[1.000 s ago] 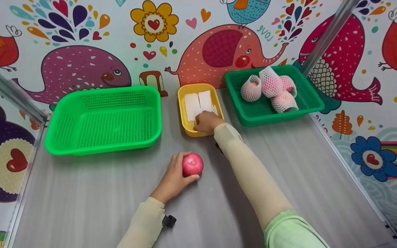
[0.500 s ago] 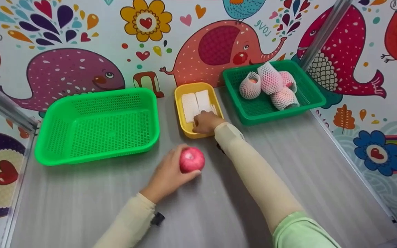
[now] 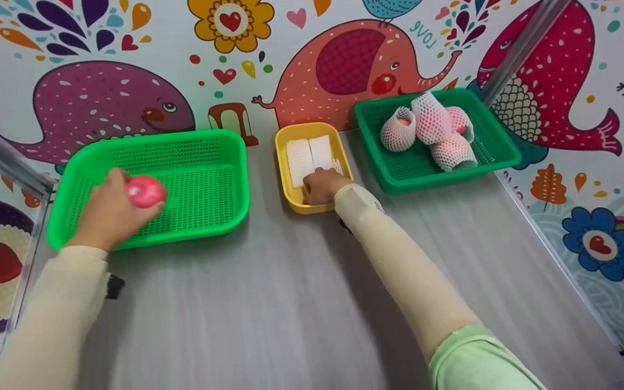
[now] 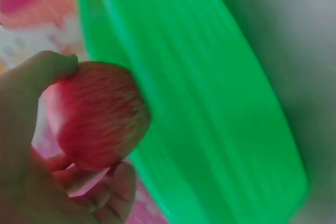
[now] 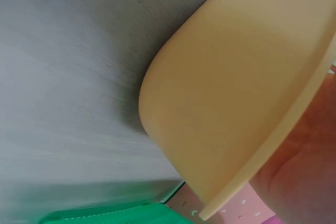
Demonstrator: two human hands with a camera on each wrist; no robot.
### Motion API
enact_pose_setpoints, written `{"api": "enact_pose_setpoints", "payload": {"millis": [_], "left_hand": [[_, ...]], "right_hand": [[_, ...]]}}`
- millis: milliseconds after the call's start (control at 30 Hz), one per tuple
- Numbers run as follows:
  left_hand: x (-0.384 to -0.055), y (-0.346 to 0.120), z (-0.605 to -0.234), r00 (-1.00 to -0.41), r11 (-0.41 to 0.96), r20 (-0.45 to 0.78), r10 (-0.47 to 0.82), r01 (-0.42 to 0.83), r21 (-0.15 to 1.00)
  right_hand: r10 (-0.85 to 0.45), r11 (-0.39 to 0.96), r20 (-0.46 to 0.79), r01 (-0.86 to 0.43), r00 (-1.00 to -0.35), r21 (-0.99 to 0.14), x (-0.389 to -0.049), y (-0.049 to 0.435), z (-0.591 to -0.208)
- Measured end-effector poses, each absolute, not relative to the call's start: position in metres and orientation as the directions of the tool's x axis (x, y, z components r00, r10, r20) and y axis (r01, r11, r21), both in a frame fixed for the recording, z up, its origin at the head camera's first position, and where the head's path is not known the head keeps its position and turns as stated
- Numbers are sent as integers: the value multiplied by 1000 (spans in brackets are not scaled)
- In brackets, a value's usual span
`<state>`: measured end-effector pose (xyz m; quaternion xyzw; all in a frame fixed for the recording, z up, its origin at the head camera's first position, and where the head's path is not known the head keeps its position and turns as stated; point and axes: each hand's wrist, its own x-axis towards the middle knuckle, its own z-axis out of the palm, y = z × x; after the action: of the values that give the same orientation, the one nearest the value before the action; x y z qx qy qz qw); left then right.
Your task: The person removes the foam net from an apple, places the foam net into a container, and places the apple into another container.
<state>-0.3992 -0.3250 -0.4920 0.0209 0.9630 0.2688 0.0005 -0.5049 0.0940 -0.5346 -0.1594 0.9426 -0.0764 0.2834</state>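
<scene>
My left hand (image 3: 114, 208) holds a pinkish-red apple (image 3: 147, 192) over the bright green basket (image 3: 203, 230). In the left wrist view the thumb and fingers curl round the apple (image 4: 97, 114), beside the basket's outer wall. My right hand (image 3: 323, 186) reaches into the small yellow tray (image 3: 312, 208), over the near end of its white foam nets (image 3: 300, 160). Its fingers point down; whether they pinch a net is hidden. From the right wrist, the tray's wall (image 5: 226, 82) covers most of the hand.
At the back right, a dark green basket (image 3: 398, 183) bears several fruits in foam nets (image 3: 432, 120). All the containers stand on a grey table (image 3: 268, 303). Patterned walls (image 3: 111, 95) with metal posts (image 3: 526, 49) bound the table behind and at the sides.
My left hand has carried the apple from the middle of the table leftward to above the bright green basket. The right hand stays in the yellow tray. The head view has shifted slightly.
</scene>
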Motion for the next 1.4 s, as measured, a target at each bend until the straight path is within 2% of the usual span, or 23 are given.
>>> {"api": "enact_pose_setpoints", "payload": {"millis": [133, 267, 433, 733, 867, 1000, 1100, 1200, 1333, 1400], "left_hand": [[-399, -362, -507, -994, 885, -103, 43, -10, 465], [-402, -380, -517, -981, 911, -190, 44, -39, 411], [-410, -389, -517, -974, 926, -220, 58, -29, 376], [-404, -390, -507, -954, 940, -295, 45, -60, 337], [-401, -386, -503, -959, 942, -280, 43, -55, 332], [-393, -383, -503, -981, 947, -187, 43, -19, 321], [-382, -375, -500, -998, 945, -57, 33, 13, 328], [-360, -353, -495, -992, 921, 124, 18, 65, 385], [-305, -309, -490, -919, 845, 395, 8, 217, 489], [-272, -288, -488, -891, 798, 454, -10, 267, 541]], "right_hand": [[-348, 937, -514, -274, -784, -217, -505, 91, -534], [-371, 928, -506, -311, -779, -202, -505, 90, -535], [-370, 929, -494, -308, -787, -204, -506, 93, -533], [-367, 930, -502, -299, -783, -213, -503, 93, -534], [-377, 926, -494, -309, -784, -216, -503, 93, -531], [-420, 907, -480, -329, -770, -265, -502, 98, -525], [-459, 886, -468, -351, -755, -303, -504, 103, -519], [-519, 852, -408, -415, -751, -321, -502, 114, -511], [-590, 792, -194, -514, -784, -329, -499, 140, -494], [-568, 785, -60, -519, -821, -338, -499, 157, -484]]}}
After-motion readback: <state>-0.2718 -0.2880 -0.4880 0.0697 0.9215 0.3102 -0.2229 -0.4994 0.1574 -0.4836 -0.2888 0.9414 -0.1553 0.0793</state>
